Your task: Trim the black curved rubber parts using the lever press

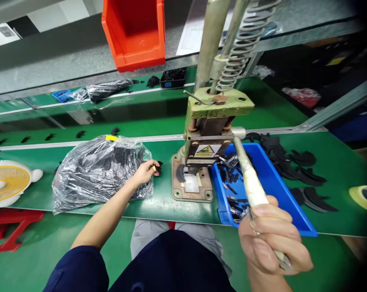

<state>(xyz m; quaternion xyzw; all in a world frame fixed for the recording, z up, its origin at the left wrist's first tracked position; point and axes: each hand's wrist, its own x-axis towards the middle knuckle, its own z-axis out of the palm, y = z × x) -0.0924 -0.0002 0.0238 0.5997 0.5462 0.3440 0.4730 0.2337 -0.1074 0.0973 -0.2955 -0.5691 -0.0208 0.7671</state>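
My right hand (275, 239) is wrapped round the tape-covered lever (252, 182) of a green hand press (216, 105). On the press base (193, 194), under the ram, lies a curved black part (180, 173) beside a pale metal block (191, 183). To the left, my left hand (145, 172) pinches a small black part (159, 167), its fingers closed. A bit of yellow shows at the fingertips. Just behind that hand sits a clear plastic bag (95, 170) full of dark curved parts.
A blue bin (281, 194) of small black and metal pieces stands right of the press, with loose curved black parts (305, 174) beyond it. A tape roll (361, 198) lies far right, a fan (9, 182) far left. An orange bin (134, 61) sits on the shelf above.
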